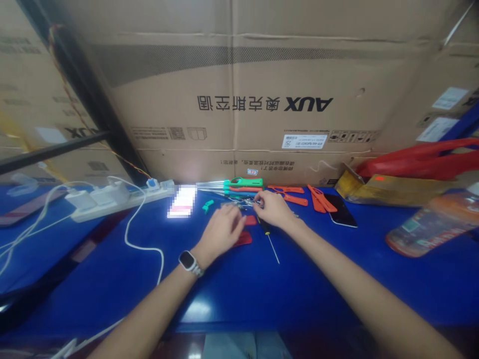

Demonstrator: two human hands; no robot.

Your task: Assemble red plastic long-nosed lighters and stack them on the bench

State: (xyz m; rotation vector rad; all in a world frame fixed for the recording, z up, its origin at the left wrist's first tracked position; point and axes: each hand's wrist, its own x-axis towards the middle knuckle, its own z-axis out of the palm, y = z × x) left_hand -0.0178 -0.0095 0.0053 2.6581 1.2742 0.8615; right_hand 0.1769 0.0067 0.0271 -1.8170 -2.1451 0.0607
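Note:
My left hand [221, 230], a watch on its wrist, has its fingers curled toward the thumb; what is in them, if anything, is too small to make out. Beneath it lie red plastic pieces [245, 238]. My right hand [274, 208] pinches down among small metal parts [245, 202], its fingertips together, and I cannot make out what they hold. Just beyond both hands is a stack of long-barrelled lighters with green [251, 182], orange and blue handles. A screwdriver [267, 233] with a yellow and black handle lies beside my right wrist.
Orange handle shells [321, 199] and a dark phone [342, 212] lie to the right, with a bottle [430, 224] further out. A lit, blurred-out screen [182, 201], a teal piece [207, 206] and a corded power strip [119, 202] are left. A large carton [232, 119] stands behind.

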